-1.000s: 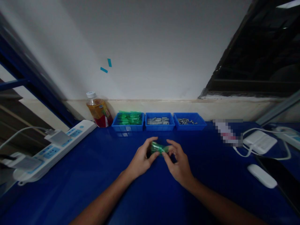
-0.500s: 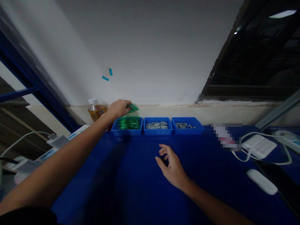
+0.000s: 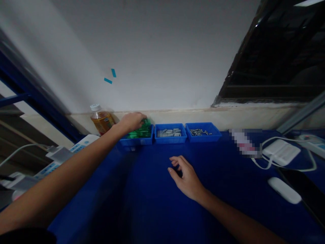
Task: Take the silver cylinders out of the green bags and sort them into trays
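Observation:
My left hand (image 3: 134, 121) reaches to the back left, over a blue bin (image 3: 137, 141) of shiny green plastic pieces (image 3: 139, 133). Its fingers are closed at the bin's far edge, where green plastic shows against the fingertips; the exact shape of the piece is blurred. My right hand (image 3: 185, 176) hovers over or rests on the blue table, thumb apart from loosely curled fingers, nothing between them. The middle blue bin (image 3: 169, 139) contains small silvery metal cylinders (image 3: 169, 132). In the right blue bin (image 3: 205, 138) lie small metal screw-like parts (image 3: 199, 131).
A bottle of amber drink (image 3: 102, 120) stands left of the bins. Power strips with plugs (image 3: 59, 154) run under my left forearm. To the right lie a white charger (image 3: 281, 152) with cables, a white rounded case (image 3: 284, 190) and a dark flat device (image 3: 303, 189). The wall is behind.
My left hand has come down with the green piece, from above the bin to the green pieces in it. My right hand keeps its pose. The view has shifted slightly.

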`<state>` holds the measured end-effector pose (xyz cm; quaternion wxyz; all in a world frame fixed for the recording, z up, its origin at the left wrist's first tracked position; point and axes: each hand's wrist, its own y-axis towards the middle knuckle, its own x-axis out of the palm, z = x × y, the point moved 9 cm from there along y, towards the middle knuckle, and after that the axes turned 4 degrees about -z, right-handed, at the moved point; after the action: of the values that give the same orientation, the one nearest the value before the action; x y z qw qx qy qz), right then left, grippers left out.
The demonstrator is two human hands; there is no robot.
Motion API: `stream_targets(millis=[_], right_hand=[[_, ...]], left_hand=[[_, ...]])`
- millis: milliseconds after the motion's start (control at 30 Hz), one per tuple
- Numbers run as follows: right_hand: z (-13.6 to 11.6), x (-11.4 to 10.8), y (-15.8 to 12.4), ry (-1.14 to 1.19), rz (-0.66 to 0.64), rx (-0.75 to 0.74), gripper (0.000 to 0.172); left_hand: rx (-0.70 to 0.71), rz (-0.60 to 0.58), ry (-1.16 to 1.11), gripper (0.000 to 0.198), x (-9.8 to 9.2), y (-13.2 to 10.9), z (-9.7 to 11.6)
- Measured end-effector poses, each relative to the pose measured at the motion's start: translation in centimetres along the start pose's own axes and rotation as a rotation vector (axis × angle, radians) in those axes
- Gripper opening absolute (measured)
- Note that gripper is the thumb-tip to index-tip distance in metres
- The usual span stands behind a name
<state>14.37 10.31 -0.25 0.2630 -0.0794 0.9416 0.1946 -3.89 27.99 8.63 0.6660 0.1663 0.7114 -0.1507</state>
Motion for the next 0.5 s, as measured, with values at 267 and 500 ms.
stream_targets(millis=[267, 500], right_hand=[[-0.6, -0.1, 0.1, -0.015, -0.006, -0.015, 0.018], [-0.8, 0.1, 0.2, -0.043, -0.042, -0.009, 0.014]], left_hand=[[-0.02, -0.138, 0.159, 0.033, 2.8, -0.3, 0.3], [0.113, -0.178, 0.051, 0.027, 3.7, 0.9, 0.9]])
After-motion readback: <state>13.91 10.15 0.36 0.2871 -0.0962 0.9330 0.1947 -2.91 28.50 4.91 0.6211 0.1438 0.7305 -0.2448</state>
